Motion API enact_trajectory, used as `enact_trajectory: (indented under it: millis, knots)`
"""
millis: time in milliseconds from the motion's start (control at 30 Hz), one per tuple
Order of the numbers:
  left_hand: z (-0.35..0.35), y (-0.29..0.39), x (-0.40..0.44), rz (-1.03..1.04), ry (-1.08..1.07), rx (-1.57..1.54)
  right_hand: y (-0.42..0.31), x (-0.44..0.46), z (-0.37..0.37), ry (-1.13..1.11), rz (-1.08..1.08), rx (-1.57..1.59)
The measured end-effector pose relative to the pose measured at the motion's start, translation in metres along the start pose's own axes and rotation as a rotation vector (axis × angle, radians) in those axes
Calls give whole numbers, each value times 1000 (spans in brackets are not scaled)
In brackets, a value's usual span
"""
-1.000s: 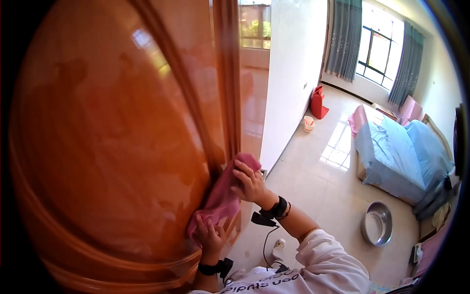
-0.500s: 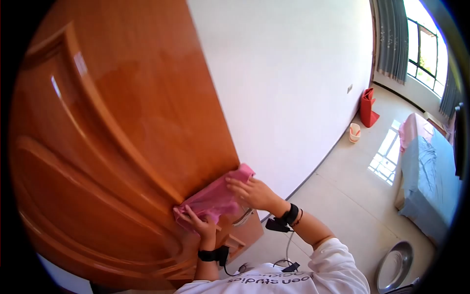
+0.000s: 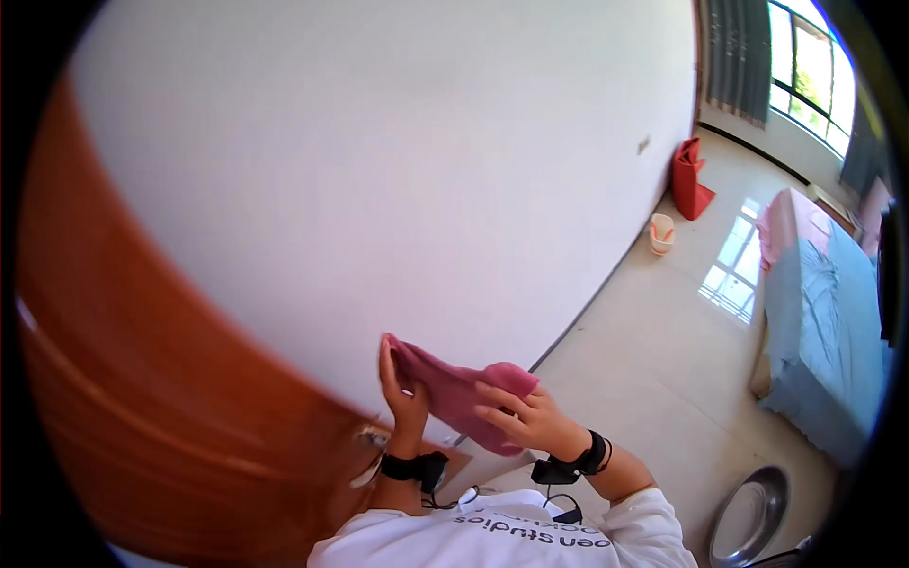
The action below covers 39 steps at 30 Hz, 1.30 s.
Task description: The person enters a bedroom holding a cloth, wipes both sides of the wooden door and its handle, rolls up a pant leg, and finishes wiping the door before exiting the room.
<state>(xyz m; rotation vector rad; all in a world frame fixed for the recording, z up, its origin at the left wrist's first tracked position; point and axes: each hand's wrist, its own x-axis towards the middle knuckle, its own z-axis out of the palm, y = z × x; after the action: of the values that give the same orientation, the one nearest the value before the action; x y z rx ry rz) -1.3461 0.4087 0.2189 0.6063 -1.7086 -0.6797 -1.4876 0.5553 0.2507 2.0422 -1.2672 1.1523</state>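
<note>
A pink cloth is stretched between my two hands in front of my chest, off the door. My left hand grips its left end, with the fingers behind the fabric and the thumb on the near side. On the right end, my right hand holds the cloth with its fingers bent over the front. The brown wooden door stands to the left, its metal handle close to my left wrist. Black straps with cables circle both wrists.
A white wall lies ahead. On the tiled floor to the right are a metal basin, a bed with blue covering, a small white-and-orange bucket and a red folded item. Curtains hang by the window.
Both hands have lifted the cloth away from the door's surface and now hold it in the air. The view has turned right, so less of the door and more of the wall shows.
</note>
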Motion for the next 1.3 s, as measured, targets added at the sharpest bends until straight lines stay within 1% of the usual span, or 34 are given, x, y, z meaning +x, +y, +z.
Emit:
enact_trajectory:
  millis: [67,100,133,200,233,267,333,400,467,500,533,567,600,633,700,733,767,800,833,867,900,933,1000,1033,1067,1133,1167,1200,1233,1267,1300]
  knots:
    - [67,-16,5,-152,-84,-326,39,-18,-15,-9,45,-94]
    - [99,-26,6,-204,-175,-363,59,-29,-23,-45,112,-86]
    - [131,-34,10,-212,-183,-407,81,-37,-31,-85,175,-83]
    - [196,-39,16,-325,-305,-470,127,-48,-50,-143,204,-150]
    - [228,-52,14,-330,-379,-422,147,-55,-60,-156,250,-167]
    - [258,-50,15,-385,-439,-494,162,-63,-72,-164,300,-180]
    - [317,-63,7,-541,-661,-562,195,-75,-101,-205,320,-222]
    - [359,-39,11,-449,-851,-440,224,-102,-124,-88,444,-323]
    - [392,-33,4,-473,-1002,-527,239,-125,-141,126,774,-225]
    - [400,-30,3,-530,-1051,-591,244,-143,-152,185,831,-226]
    - [413,-27,1,-587,-1097,-660,257,-158,-163,242,883,-228]
    - [425,-30,-2,-620,-1146,-659,272,-162,-172,243,882,-237]
    - [439,-34,-1,-621,-1157,-663,284,-165,-182,300,912,-276]
    - [452,-40,-1,-667,-1223,-624,294,-172,-190,361,949,-315]
    - [478,-42,7,-762,-1326,-555,324,-184,-206,349,975,-307]
    - [489,-44,8,-759,-1347,-546,335,-187,-213,336,978,-285]
    - [508,-49,10,-807,-1231,-563,356,-195,-218,357,875,-307]
    - [529,-53,11,-861,-1114,-576,376,-206,-224,366,892,-307]
    - [550,-47,22,-817,-1015,-663,393,-217,-233,311,1025,-243]
    - [572,-41,34,-917,-937,-658,413,-227,-241,255,1146,-174]
    - [600,-44,34,-909,-854,-603,442,-241,-243,299,998,-212]
    - [627,-46,42,-894,-768,-542,463,-246,-254,305,995,-201]
    - [667,-42,53,-968,-684,-571,486,-254,-262,234,1294,-5]
    - [692,-46,59,-905,-666,-626,504,-254,-269,256,1336,56]
    - [707,-15,87,-935,-682,-653,523,-260,-273,304,1371,121]
    - [759,-47,87,-663,-534,-617,560,-264,-283,401,1480,307]
    - [773,-36,100,-669,-530,-614,579,-271,-283,395,1483,310]
    - [775,-12,117,-792,-494,-663,590,-280,-280,352,1485,273]
    - [783,-3,128,-920,-453,-712,604,-287,-279,305,1489,235]
    - [790,-8,130,-932,-442,-710,615,-286,-281,289,1495,240]
    - [798,-14,132,-928,-478,-679,626,-282,-285,197,1540,297]
